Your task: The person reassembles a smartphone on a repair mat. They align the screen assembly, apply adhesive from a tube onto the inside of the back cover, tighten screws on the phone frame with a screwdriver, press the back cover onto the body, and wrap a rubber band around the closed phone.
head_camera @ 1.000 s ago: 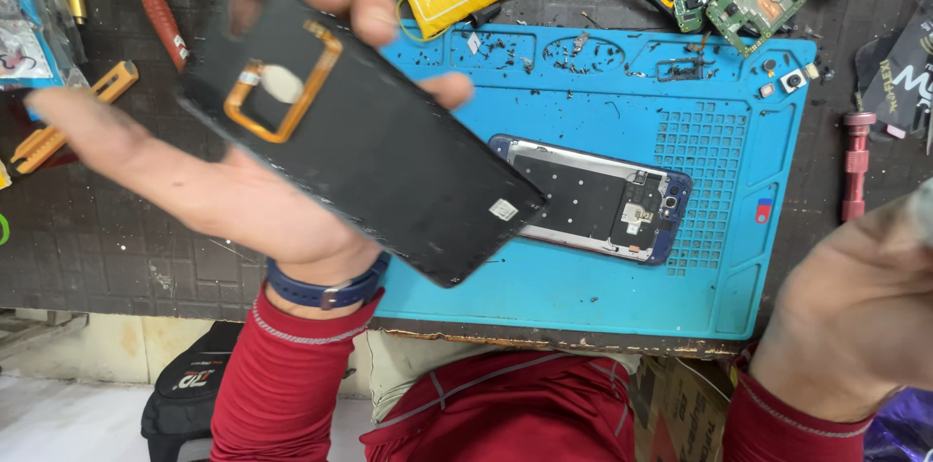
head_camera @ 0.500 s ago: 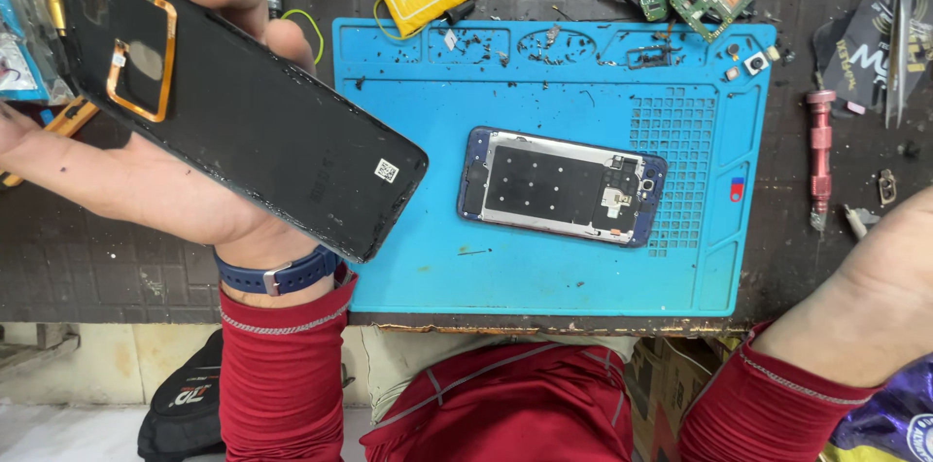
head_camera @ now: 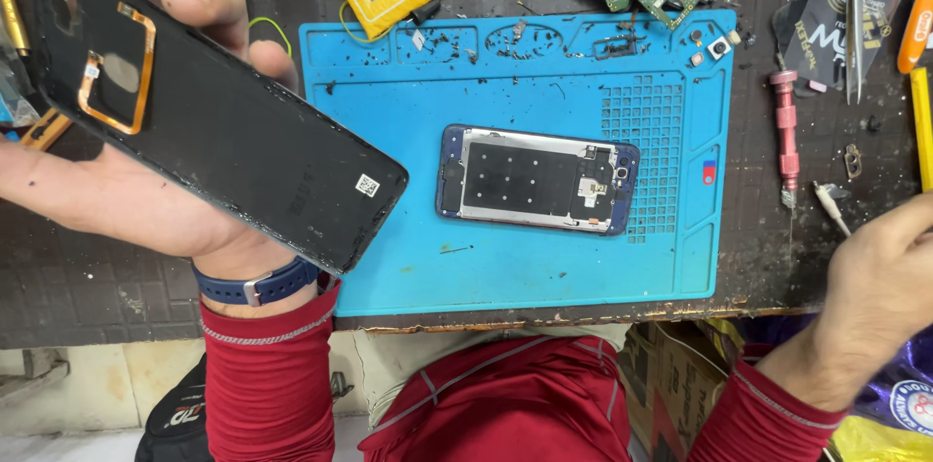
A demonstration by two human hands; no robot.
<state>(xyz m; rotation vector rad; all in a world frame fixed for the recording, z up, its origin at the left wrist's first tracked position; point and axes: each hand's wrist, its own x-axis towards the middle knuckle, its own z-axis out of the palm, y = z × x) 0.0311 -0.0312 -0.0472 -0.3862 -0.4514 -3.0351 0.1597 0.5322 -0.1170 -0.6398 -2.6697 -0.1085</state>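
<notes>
Dark workbench, cluttered, with a blue mat (head_camera: 505, 268) at centre. My left hand (head_camera: 126, 190) is clamped on a black back cover (head_camera: 214, 122), inner face up, long axis running ten to four o'clock. An opened phone (head_camera: 537, 178) lies flat on the mat, at three o'clock from the cover, long axis left-right. My right hand (head_camera: 875, 277) rests at the bench edge, holding nothing visible; finger spread cannot be told. Left hand is nearer the phone.
</notes>
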